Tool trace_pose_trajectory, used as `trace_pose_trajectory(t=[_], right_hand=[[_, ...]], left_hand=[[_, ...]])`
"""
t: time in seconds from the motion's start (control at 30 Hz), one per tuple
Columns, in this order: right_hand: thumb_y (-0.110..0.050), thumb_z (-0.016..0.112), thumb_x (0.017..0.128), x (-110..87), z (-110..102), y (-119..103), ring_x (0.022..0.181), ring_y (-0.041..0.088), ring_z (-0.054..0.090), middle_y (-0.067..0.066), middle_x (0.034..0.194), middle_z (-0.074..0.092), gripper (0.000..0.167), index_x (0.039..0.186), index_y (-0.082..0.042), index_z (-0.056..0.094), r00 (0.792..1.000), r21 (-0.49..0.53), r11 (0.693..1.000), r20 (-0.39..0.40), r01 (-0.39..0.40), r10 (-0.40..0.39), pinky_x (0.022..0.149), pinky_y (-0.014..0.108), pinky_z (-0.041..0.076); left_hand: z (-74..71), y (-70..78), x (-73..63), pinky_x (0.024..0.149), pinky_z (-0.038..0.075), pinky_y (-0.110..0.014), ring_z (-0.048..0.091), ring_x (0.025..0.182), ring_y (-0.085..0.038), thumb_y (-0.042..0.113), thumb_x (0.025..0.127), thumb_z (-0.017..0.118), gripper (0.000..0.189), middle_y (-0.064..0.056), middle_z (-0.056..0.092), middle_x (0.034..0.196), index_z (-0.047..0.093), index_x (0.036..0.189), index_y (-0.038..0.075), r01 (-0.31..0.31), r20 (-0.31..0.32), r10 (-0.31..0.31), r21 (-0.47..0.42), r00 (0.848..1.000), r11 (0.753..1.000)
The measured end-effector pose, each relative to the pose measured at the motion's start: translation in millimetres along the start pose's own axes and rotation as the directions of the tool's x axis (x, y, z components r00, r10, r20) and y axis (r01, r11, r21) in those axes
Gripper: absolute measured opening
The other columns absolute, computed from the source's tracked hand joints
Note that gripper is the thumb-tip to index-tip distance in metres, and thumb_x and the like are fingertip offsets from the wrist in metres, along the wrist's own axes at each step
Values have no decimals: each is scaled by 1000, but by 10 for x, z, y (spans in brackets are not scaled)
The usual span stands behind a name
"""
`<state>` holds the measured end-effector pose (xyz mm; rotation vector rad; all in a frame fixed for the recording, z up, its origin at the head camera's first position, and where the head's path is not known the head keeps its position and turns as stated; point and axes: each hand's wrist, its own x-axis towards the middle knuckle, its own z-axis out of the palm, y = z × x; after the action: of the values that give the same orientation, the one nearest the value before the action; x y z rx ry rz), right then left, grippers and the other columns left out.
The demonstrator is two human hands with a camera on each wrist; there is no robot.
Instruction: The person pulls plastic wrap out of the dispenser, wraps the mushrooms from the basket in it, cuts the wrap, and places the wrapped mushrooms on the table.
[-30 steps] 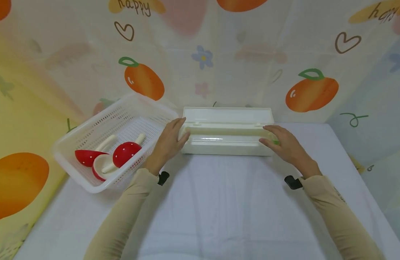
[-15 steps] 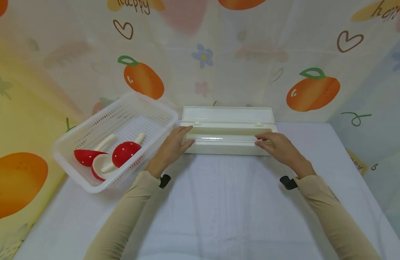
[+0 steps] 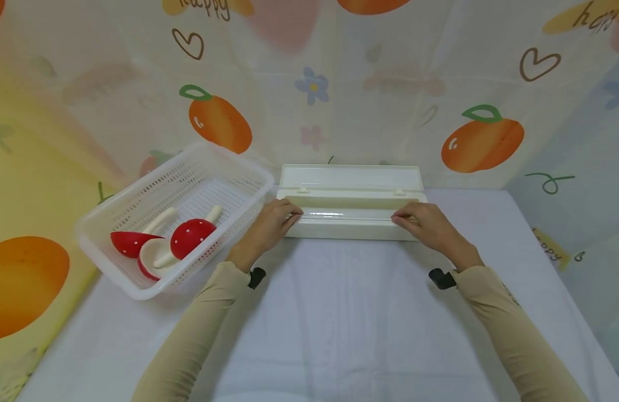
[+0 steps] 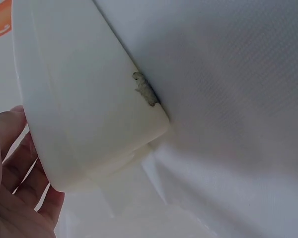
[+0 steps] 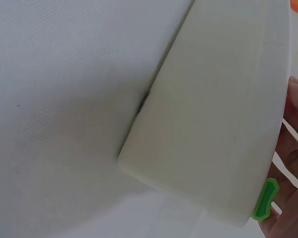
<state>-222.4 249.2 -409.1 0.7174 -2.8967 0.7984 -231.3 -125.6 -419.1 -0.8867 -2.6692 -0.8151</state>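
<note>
A long white cling film dispenser (image 3: 350,230) lies on the table, its lid (image 3: 352,177) raised at the back. Shiny clear cling film (image 3: 334,214) shows inside along its length. At the left end my left hand (image 3: 266,229) pinches with thumb and fingers over the front edge, at the film. My right hand (image 3: 430,226) pinches likewise at the right end. The film between the fingertips is too clear to make out. In the right wrist view a green slider (image 5: 265,199) sits at the dispenser's end, beside the fingers.
To the left stands a white perforated basket (image 3: 108,273), close to the dispenser's end. In it lie red-and-white spotted spoons (image 3: 191,237) with pale handles. A patterned cloth (image 3: 360,111) hangs directly behind the dispenser. White cloth (image 3: 339,324) covers the table.
Both hands have moved slightly inward along the dispenser. Their thumbs and fingers, spread a second ago, have come together in a pinch. The dispenser and basket have stayed in place.
</note>
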Motion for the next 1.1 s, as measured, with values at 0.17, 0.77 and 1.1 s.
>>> trace_pose_trajectory(t=[0.17,0.77,1.1], right_hand=[[-19,65,96,21,-3,-12,102,33,68,16,106,73,23,107,0,71,1000,29,999,4,-29,29,91,51,52],[-17,53,103,47,17,-36,88,26,60,14,100,69,19,109,-1,60,997,80,994,12,-76,75,79,40,50],[-10,62,97,49,14,-45,103,34,65,18,110,69,23,116,3,63,997,137,988,1,-76,77,89,48,53]], left_hand=[[17,-15,25,83,50,-38,61,91,-27,8,95,65,14,-11,70,98,72,102,0,-22,-34,22,0,999,1000],[47,-13,78,77,54,-36,63,83,-27,4,99,56,12,-16,67,96,64,104,-3,-48,-88,49,13,995,999],[37,-34,55,85,48,-42,60,83,-27,13,98,62,19,-14,65,93,65,111,0,-49,-34,51,57,998,997]])
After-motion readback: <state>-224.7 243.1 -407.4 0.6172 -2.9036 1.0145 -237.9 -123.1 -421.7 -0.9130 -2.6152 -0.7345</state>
